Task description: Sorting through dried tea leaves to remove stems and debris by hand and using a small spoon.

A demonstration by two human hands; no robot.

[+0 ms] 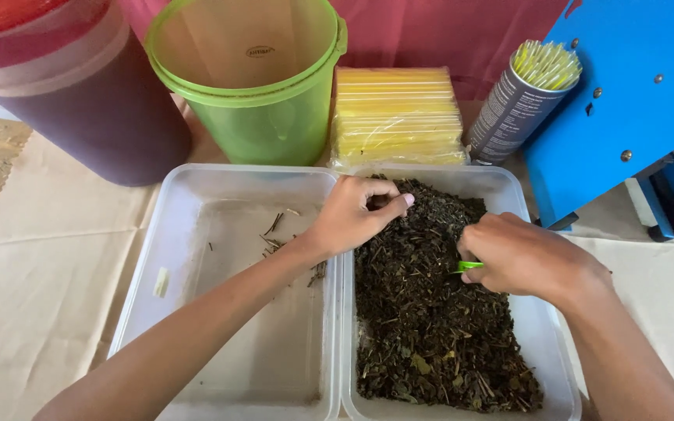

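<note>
Head view, looking straight down at two clear tubs side by side on a paper-covered bench (48,257). Right tub (540,343) packed with dark dried leaves (431,312), lower centre-right of the frame. Left tub (196,234) nearly bare, just a few picked-out stems (274,234) near its middle. Left hand (352,214) curled over the top edge of the leaf pile, thumb and fingers pinched together, probably on a stem or bit of leaf, but too small to make out. Right hand (520,257) clenched around a small green tool (470,267), only the tip poking out, resting on the leaves at mid-right.

Up top: dark maroon jug (95,109) upper left, green bucket (255,86) upper centre, pack of yellow straws (395,117) behind the tubs, grey can (509,109) stuffed with more straws, blue machine (626,93) upper right.

What could go wrong, best guess: leaf pile heaped close to the rim, so a sloppy rake with the tool could flick crumbs over the edge onto the bench. Left forearm lying across the seam between tubs, so could easily nudge one or drag good leaf across with the stems.

Hard to tell: what the green tool actually is (tweezers? scoop?), mostly buried in the fist. Contents of the pinch hidden. Jug, bucket and machine cut off by the frame edges, bottom of both tubs too.
</note>
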